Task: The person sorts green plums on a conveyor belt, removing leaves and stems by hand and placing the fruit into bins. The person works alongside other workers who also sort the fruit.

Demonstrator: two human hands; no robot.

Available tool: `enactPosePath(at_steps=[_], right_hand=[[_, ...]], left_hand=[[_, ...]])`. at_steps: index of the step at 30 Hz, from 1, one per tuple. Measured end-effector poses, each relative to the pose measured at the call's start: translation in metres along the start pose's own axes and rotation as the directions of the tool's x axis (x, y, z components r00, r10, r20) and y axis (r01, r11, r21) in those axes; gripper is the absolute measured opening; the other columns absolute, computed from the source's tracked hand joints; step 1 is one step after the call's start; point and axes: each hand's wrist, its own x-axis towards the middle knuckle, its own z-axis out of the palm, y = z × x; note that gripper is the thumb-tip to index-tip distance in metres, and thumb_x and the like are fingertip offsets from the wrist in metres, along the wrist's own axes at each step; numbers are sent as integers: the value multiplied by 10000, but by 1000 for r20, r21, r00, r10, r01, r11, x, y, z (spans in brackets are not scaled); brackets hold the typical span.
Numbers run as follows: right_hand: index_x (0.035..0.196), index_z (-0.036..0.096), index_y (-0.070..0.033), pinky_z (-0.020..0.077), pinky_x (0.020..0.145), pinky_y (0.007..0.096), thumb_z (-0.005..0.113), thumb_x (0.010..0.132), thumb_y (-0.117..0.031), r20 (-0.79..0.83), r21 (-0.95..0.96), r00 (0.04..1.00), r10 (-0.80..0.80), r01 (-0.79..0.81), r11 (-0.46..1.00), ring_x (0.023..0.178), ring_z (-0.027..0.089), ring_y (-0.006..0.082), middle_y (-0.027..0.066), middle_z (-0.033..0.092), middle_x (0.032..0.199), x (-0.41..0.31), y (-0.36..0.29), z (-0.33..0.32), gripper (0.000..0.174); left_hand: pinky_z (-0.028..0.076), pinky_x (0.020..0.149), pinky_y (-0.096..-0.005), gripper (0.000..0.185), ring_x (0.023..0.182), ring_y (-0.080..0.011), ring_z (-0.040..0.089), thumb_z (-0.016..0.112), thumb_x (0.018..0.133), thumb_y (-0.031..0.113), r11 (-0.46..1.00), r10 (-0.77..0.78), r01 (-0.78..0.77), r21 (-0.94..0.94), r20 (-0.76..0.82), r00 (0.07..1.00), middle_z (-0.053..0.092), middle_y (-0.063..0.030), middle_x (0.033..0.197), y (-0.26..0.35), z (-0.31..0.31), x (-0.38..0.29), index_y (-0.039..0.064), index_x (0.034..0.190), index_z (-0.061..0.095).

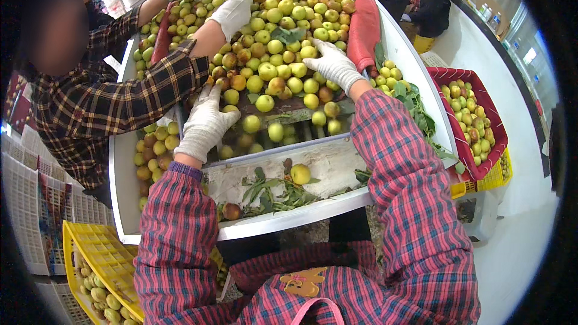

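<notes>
A heap of small round green-and-brown fruits (271, 54), resembling jujubes, covers the white-sided sorting table (408, 85). My left hand (205, 119), in a white knit glove, rests at the near left of the heap with thumb and fingers apart, by a few fruits. At the heap's right side, my gloved right hand (334, 63) lies spread against the fruits, close to a green leaf (288, 34). Between my hands, several fruits sit over a slatted gap. A white trough (332, 167) nearer me contains a yellow-green fruit (300, 174), a brown fruit (232, 211) and leafy twigs (271, 194).
On the left, a co-worker in a plaid shirt (135, 95) reaches over the heap with gloved hands (232, 12). Red padding (364, 29) lines the right side. A red-lined crate (492, 144) and a yellow crate (101, 257) contain fruit. Another person (429, 13) sits at the back right.
</notes>
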Motion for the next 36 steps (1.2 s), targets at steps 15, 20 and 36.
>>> enactPosePath(at_steps=[15,20,36], right_hand=[[1174,626,-98,444,950,360,594,834,-396,-94,370,993,-70,100,924,1081,594,288,138,638,1150,-12,-41,-7,454],[1340,475,-62,351,1069,387,642,744,-457,-73,24,997,3,-1,1000,1268,450,319,193,480,1357,-2,-3,1,734],[1091,679,-157,462,924,337,542,866,-363,6,304,976,-220,208,930,1055,613,253,95,666,1101,-21,-56,11,334]], left_hand=[[345,1073,-368,829,1287,-342,424,703,732,405,997,-62,61,-47,-15,998,446,-220,1390,-1,-13,-2,1,1387,396],[317,1092,-360,872,1315,-347,391,710,726,414,992,-50,50,-114,6,999,378,-216,1441,-6,0,1,-4,1406,361],[470,901,-365,677,1030,-309,620,663,782,373,963,229,-194,-186,190,955,648,-162,1122,7,-2,-13,187,1392,437]])
